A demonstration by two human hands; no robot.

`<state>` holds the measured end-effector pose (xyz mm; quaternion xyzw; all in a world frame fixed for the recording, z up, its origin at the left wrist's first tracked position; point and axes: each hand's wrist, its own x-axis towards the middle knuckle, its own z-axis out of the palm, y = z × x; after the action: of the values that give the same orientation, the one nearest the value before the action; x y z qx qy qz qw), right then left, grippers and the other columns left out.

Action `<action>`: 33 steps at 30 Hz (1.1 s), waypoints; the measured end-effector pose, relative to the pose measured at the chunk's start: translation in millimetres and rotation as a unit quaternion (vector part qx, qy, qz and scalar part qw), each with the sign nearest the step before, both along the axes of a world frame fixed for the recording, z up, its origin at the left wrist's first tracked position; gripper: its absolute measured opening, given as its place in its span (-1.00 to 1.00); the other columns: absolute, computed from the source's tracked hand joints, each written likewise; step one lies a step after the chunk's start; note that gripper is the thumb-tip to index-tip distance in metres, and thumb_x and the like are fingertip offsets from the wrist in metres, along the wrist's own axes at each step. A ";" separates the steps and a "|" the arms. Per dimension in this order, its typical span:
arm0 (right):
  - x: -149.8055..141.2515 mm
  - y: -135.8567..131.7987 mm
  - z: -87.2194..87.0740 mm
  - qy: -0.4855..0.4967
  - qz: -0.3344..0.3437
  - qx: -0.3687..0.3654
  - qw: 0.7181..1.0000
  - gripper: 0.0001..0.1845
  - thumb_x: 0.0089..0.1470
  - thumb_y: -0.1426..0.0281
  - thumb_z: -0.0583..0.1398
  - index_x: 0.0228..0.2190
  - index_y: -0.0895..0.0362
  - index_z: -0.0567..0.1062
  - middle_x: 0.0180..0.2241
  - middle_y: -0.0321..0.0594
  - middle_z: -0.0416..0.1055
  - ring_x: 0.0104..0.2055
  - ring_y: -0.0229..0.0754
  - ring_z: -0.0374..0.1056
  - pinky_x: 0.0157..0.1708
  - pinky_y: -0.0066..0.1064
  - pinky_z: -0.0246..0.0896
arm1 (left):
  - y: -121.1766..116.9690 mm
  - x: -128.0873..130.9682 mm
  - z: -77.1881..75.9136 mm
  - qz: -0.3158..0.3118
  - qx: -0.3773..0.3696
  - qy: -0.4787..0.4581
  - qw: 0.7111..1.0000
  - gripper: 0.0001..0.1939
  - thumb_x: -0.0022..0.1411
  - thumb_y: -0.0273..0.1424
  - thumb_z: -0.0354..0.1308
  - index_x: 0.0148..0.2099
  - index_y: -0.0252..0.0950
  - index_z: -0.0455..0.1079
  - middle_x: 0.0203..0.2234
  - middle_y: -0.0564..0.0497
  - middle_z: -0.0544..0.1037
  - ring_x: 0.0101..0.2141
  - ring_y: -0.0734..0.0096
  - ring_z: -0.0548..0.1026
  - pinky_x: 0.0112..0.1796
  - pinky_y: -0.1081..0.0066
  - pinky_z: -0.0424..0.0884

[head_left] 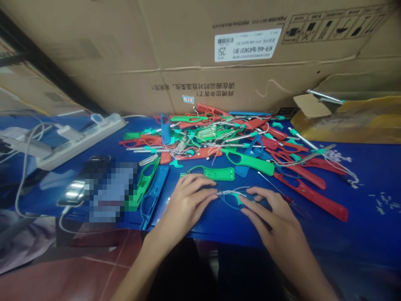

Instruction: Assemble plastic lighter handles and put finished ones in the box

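Note:
In front of me lies a blue lighter casing half [231,205], with white wires [234,192] and a green trigger [239,200] at its looped handle. My left hand [191,198] pinches the wires' near end between thumb and fingers; what sits right at the fingertips is partly hidden. My right hand [272,209] has its fingers closed around the casing's other side, thumb and index by the trigger. Just beyond the left fingers is a green casing half [219,173]. A screwdriver [272,184] with a thin metal shaft lies behind my right hand.
A heap of red, green and blue lighter parts [200,133] spreads along the back, against a large cardboard box [125,54]. At left are a power strip [81,140], a black phone [84,184] and a blurred-out device [112,192]. Small white bits [388,202] lie at right.

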<state>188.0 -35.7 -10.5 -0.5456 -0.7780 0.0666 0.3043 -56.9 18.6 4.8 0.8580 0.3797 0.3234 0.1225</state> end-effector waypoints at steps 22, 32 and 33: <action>-2.5 -2.5 -2.0 -0.023 -0.023 0.057 0.998 -0.79 0.37 0.26 0.18 -0.07 -0.04 0.62 -0.06 -0.21 0.53 -0.13 -0.12 0.46 -0.08 -0.19 0.30 | -6.0 3.3 4.8 0.003 -0.038 0.007 0.999 -0.88 0.47 -0.43 0.19 -0.03 -0.19 0.54 -0.04 0.03 0.63 0.04 0.19 0.46 0.06 0.09 0.32; -5.4 -1.9 -1.1 -0.027 -0.019 0.058 0.998 -0.81 0.37 0.29 0.19 -0.06 0.00 0.58 -0.09 -0.19 0.51 -0.08 -0.10 0.45 -0.04 -0.19 0.24 | -6.1 2.6 6.2 0.007 -0.011 0.029 0.999 -0.88 0.46 -0.45 0.19 -0.07 -0.17 0.55 -0.09 0.08 0.65 -0.01 0.22 0.47 0.14 0.04 0.24; -5.6 -1.7 -1.3 -0.028 -0.018 0.061 0.998 -0.80 0.38 0.29 0.18 -0.07 0.00 0.58 -0.09 -0.19 0.51 -0.08 -0.11 0.45 -0.04 -0.20 0.24 | -6.7 2.0 6.5 0.013 -0.007 0.030 0.999 -0.88 0.45 -0.45 0.20 -0.08 -0.16 0.55 -0.09 0.10 0.65 0.00 0.22 0.47 0.17 0.02 0.19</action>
<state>182.4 -37.4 -11.8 -0.5414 -0.7789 -0.0017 0.3165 -54.9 11.9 11.3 0.8615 0.3966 0.2965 0.1127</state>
